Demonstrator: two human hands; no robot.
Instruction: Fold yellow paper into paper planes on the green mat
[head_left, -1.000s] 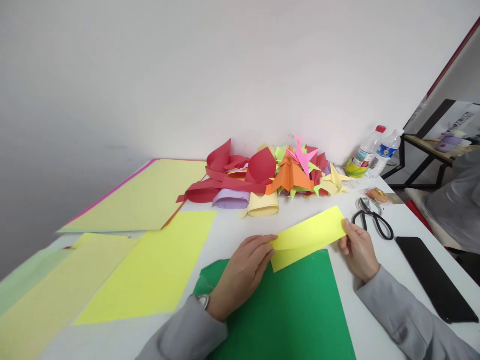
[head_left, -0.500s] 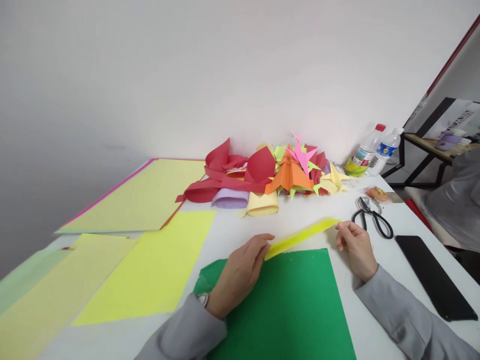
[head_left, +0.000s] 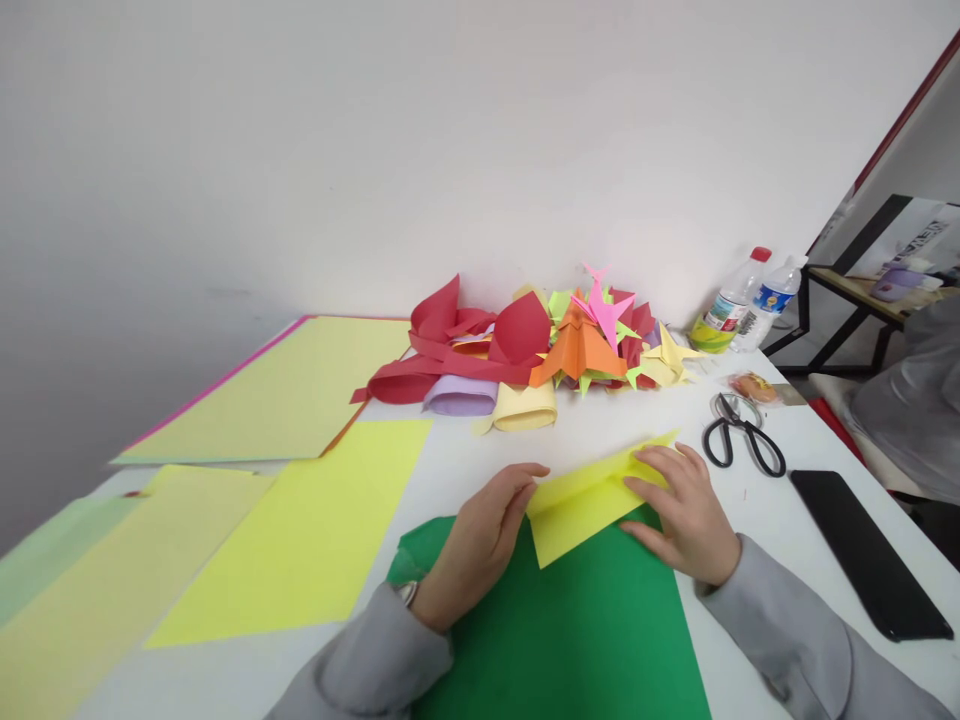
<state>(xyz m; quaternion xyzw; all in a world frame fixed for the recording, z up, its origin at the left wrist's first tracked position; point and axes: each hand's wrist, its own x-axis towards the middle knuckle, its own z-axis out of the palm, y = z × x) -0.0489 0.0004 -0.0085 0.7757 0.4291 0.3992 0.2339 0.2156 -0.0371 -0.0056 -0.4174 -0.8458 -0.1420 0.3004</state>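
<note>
A folded yellow paper strip (head_left: 577,505) lies flat, partly over the far edge of a green sheet (head_left: 570,630) on the white table (head_left: 480,465). My left hand (head_left: 480,545) rests on the strip's left end with fingers stretched along it. Over the strip's right half my right hand (head_left: 675,515) lies flat, fingers extended and pressing down. Both sleeves are grey, and a watch shows at my left wrist.
Large yellow sheets (head_left: 300,530) cover the left side. A heap of folded and curled coloured paper (head_left: 540,350) sits by the wall. Black scissors (head_left: 742,440), a dark phone (head_left: 870,555) and two bottles (head_left: 742,300) are to the right. A dark side table (head_left: 862,300) stands beyond.
The yellow strip was held up at both ends, tipped edge-on, and now lies flat on the green sheet. My right hand moved left onto it and flattened.
</note>
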